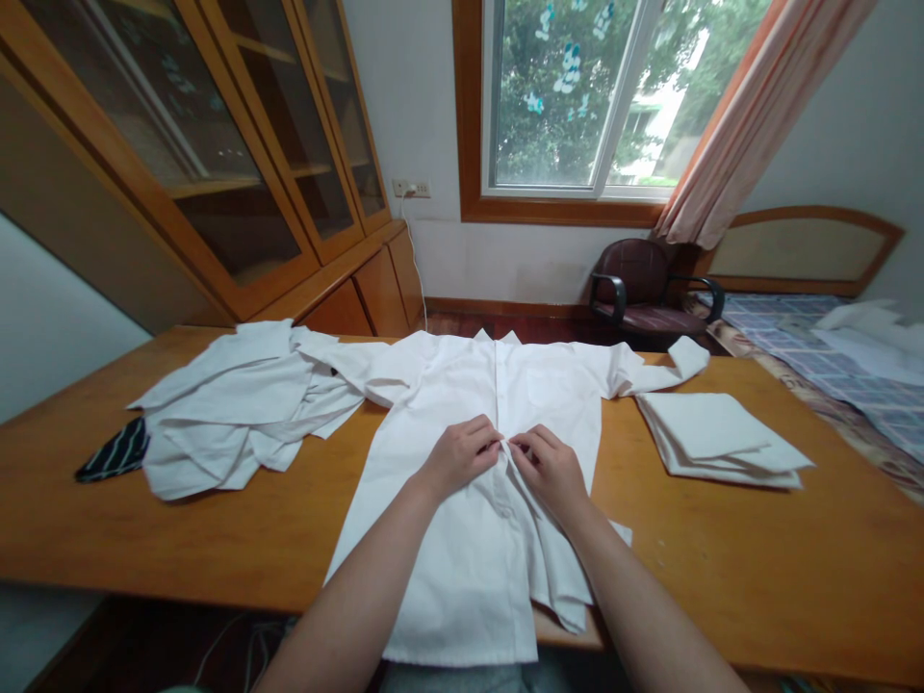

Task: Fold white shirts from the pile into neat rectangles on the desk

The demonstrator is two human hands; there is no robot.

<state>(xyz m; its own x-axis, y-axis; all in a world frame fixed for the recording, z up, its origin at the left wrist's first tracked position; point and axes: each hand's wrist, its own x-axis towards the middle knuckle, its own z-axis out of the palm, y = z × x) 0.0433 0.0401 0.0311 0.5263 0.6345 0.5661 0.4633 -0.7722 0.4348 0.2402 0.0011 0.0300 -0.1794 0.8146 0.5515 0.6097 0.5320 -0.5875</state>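
Observation:
A white button-up coat (433, 520) lies spread on the wooden table, its collar at the far edge and its hem hanging over the near edge. My left hand (466, 452) pinches the front placket near the middle of the coat. Close beside it, my right hand (549, 467) pinches the other front edge, the fingertips of both hands almost meeting. Any button between the fingers is too small to make out. Above the hands the front is closed; below them the right panel is bunched in folds. Both sleeves lie out to the sides.
A crumpled pile of white garments (223, 414) with a dark striped cloth (114, 452) lies on the left of the table (722, 558). Folded white cloth (722, 433) rests on the right. Beyond stand a glass-door cabinet (289, 125), an office chair (635, 279) and a bed (808, 327).

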